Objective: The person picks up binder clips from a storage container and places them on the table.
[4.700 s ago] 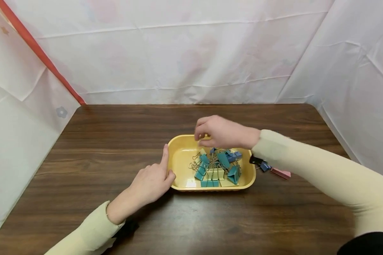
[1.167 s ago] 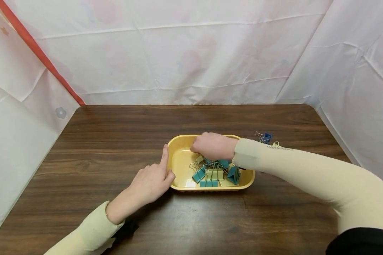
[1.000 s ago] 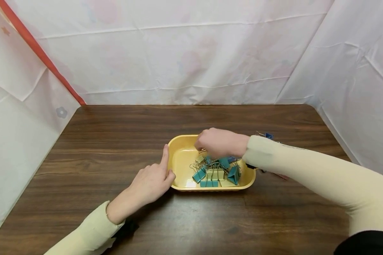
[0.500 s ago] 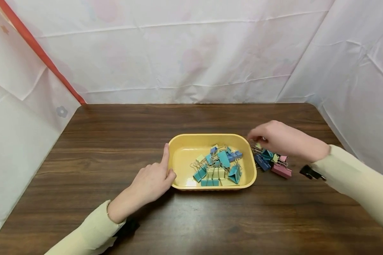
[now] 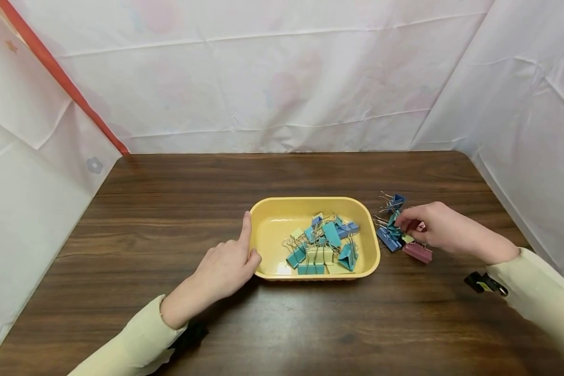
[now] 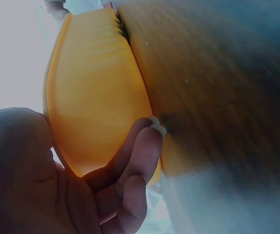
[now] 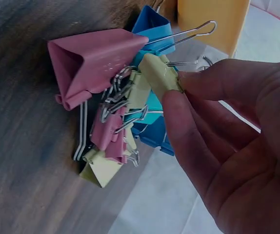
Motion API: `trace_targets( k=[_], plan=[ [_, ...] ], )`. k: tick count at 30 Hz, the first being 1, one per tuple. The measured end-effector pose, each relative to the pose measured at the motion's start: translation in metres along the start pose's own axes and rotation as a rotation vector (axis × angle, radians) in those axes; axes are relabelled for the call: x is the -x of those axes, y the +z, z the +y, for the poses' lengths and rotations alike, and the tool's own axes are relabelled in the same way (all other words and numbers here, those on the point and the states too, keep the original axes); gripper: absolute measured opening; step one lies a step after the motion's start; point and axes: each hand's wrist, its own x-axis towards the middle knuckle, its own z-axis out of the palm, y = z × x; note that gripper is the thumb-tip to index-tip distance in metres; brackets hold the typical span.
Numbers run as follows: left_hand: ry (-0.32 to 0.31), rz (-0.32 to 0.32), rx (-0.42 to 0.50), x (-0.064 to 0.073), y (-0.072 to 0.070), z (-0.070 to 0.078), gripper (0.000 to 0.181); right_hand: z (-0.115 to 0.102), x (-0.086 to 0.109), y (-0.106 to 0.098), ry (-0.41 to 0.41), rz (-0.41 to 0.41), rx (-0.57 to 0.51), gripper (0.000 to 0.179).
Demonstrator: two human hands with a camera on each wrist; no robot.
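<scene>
A yellow tray [image 5: 272, 261] holds several teal, blue and yellow binder clips [image 5: 330, 234]. My left hand [image 5: 223, 269] grips its left end, with the index finger along the rim. The left wrist view shows other fingers [image 6: 142, 151] of that hand curled against the outer wall. Right of the tray, my right hand [image 5: 439, 227] is over a pile of clips. There, in the right wrist view, thumb and finger pinch a small yellow binder clip [image 7: 158, 74]. A large pink clip [image 7: 96, 61] and blue clips [image 5: 388, 239] lie in that pile.
The clips stand on a dark wood-grain table [image 5: 178, 193]. A pale plastic sheet [image 5: 282, 78] hangs behind it and at both sides. A dark blue clip [image 5: 395, 202] lies at the far edge of the pile.
My right hand has moved from above the tray to the pile on the right, then lower and further right over it. The left hand has stayed at the tray's end.
</scene>
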Motion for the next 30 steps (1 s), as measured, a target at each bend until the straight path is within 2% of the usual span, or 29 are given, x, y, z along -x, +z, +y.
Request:
trace_targets(
  k=[5,9,13,17,25,30],
  plan=[
    [0.004,-0.001,0.002,0.000,0.000,0.000,0.080,0.001,0.002,0.001,0.011,0.031,0.001,0.025],
    [0.002,-0.002,-0.002,0.000,0.000,0.000,0.080,-0.003,0.004,0.003,0.026,0.111,0.028,0.021],
    [0.002,-0.003,-0.005,0.000,0.000,0.000,0.079,-0.019,0.005,0.008,0.073,0.203,0.051,0.017],
    [0.004,-0.003,-0.004,0.001,0.000,0.000,0.080,-0.042,0.004,0.019,0.138,0.233,0.008,0.029],
    [-0.001,-0.004,-0.005,0.000,0.000,0.000,0.079,-0.082,0.002,0.050,0.228,0.165,-0.088,0.068],
    [0.001,0.004,-0.017,0.000,0.000,0.000,0.079,-0.098,0.001,0.063,0.323,0.083,-0.067,0.093]
  ],
)
